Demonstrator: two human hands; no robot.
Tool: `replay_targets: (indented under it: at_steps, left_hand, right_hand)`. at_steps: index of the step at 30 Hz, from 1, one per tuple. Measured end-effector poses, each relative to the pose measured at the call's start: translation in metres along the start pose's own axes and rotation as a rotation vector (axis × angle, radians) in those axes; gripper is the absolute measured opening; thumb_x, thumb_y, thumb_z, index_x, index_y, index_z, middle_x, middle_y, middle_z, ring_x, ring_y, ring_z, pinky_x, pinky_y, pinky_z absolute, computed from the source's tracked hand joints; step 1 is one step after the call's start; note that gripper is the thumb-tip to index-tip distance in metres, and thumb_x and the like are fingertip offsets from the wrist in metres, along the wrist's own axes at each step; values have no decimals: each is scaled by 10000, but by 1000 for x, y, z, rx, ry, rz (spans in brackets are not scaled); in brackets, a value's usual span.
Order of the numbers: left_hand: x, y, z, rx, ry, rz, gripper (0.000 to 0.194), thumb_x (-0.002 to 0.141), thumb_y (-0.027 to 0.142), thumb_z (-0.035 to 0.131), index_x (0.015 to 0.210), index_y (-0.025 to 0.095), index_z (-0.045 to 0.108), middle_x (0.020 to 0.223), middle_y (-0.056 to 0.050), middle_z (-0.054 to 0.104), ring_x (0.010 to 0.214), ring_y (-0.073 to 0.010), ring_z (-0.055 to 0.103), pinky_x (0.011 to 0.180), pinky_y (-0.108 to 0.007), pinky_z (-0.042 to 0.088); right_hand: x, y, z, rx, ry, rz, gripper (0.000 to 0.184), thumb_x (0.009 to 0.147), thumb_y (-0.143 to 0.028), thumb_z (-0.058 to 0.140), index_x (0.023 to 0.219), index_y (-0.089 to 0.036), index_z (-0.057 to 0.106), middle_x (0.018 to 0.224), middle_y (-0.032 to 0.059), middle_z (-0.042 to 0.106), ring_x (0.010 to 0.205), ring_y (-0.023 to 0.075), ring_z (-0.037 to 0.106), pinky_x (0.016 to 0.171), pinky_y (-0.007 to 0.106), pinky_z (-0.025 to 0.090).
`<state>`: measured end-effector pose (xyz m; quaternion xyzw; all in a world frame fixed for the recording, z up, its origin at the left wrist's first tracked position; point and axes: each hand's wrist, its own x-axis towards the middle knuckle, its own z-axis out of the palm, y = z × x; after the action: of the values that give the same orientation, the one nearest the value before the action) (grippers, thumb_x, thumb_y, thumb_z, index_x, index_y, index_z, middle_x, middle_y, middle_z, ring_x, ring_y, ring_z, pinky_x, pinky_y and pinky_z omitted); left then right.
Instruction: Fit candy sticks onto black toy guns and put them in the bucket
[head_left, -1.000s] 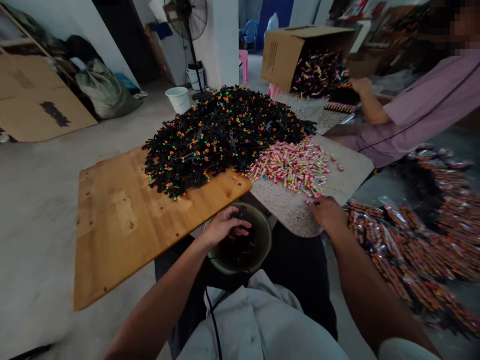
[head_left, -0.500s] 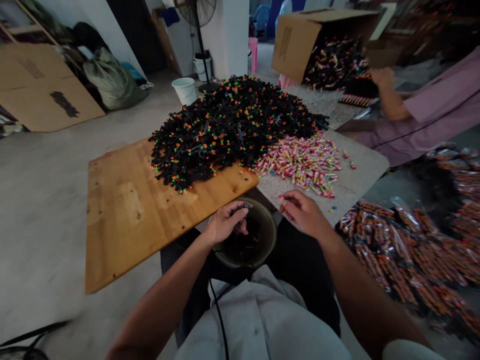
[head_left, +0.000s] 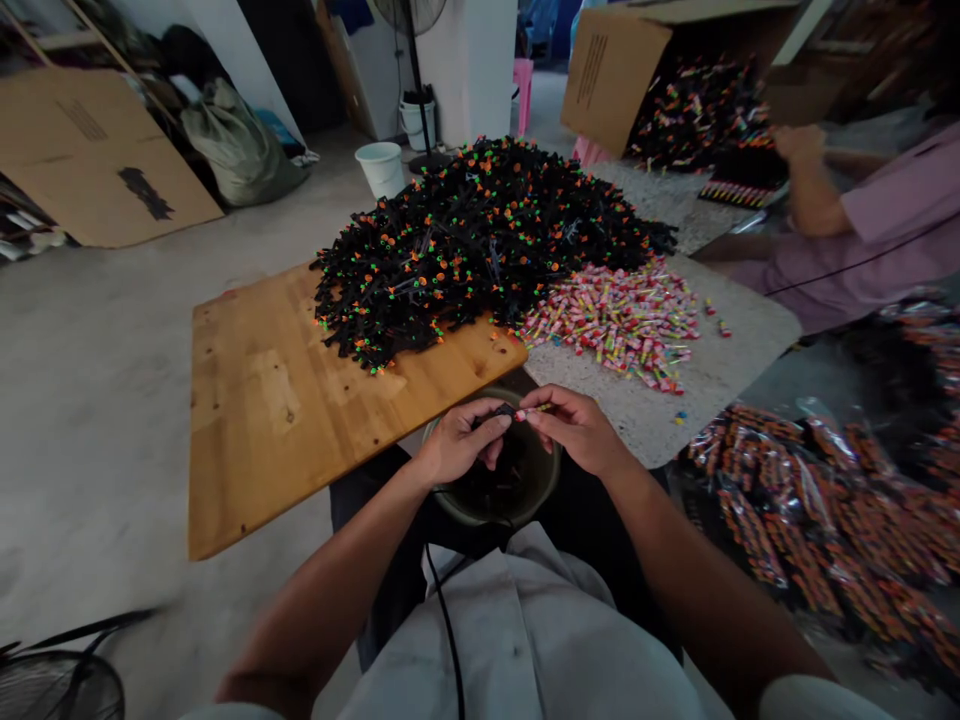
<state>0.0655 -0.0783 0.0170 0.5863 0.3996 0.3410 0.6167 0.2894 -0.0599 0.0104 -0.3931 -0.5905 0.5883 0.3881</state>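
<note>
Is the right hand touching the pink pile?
No: a strip of speckled tabletop shows between the right hand and the pink pile, while that hand pinches a small piece beside the left hand.

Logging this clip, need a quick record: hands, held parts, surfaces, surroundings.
left hand: pinching small black piece
right hand: holding small red-tipped tube up to it; contact unclear
below hands: round tub, dark contents
wooden board: heap of black pieces, orange and green bits throughout
speckled board: pile of pink tubes
right floor: plastic-wrapped bundles
beyond: co-worker's hand near open cardboard box
</note>
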Motion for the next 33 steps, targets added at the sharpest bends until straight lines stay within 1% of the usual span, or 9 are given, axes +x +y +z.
replay_targets:
  at_steps: [4,8,10,14,18,21,27,30,33]
  left_hand:
    - [1,0,0,-27,-9,-22,432,982,596,642,1033,167,657,569,50,584,487,-96,552,531,-220,392]
    - [1,1,-2,-121,-32,-104,460,946,601,680,1082,162,651,576,54,581,480,-106,561,516,-219,414]
    - [1,0,-2,-128,-25,-111,467,943,601,683,1096,160,654,577,52,586,480,-106,563,513,-215,406]
    - [-1,-3,1,-41,18,-51,461,964,601,661,1094,159,677,578,45,590,485,-104,559,527,-217,417]
    - [-2,-8,4,76,24,-3,438,1010,575,613,1113,157,695,596,38,601,502,-105,565,556,-223,457]
    - [-2,-11,5,111,27,-7,444,1023,566,594,1176,162,696,607,41,598,509,-112,571,551,-225,468]
    - [-4,-5,11,161,23,10,420,1024,545,594,1169,171,717,589,40,585,507,-111,551,555,-224,446]
    - [-4,-1,15,173,22,19,443,1026,541,589,1198,153,715,591,37,585,511,-111,547,553,-225,435]
    - [-1,-1,14,154,63,38,489,1034,551,577,1263,133,690,592,37,592,519,-110,556,577,-224,443]
  right_hand:
    - [-3,-5,0,-51,7,-21,288,924,-479,771,1044,-218,749,844,3,703,587,109,590,545,249,490]
    - [-4,-6,0,-79,30,-43,279,918,-482,766,1029,-227,750,864,12,715,616,124,608,568,263,509]
    - [-4,-5,1,-61,61,-38,291,915,-493,764,1026,-224,743,835,7,707,591,124,594,549,265,499]
    - [-3,-3,2,-84,99,-17,307,906,-516,764,1000,-224,744,779,5,687,549,123,555,501,259,454]
    - [-3,-2,0,-184,108,-41,244,912,-467,753,975,-232,764,773,16,693,639,149,603,523,250,442]
    - [-3,-3,-2,-220,95,-35,209,907,-437,755,947,-232,761,701,-1,663,617,149,598,512,247,424]
    - [1,-6,-3,-110,57,48,218,885,-432,768,915,-221,721,511,-68,541,425,111,469,428,238,347]
    - [4,-6,-7,-55,40,54,214,882,-417,779,900,-215,710,491,-81,525,407,97,441,417,227,329]
    - [4,-6,-13,-17,56,38,228,871,-419,797,895,-210,708,499,-82,527,416,93,447,417,221,322]
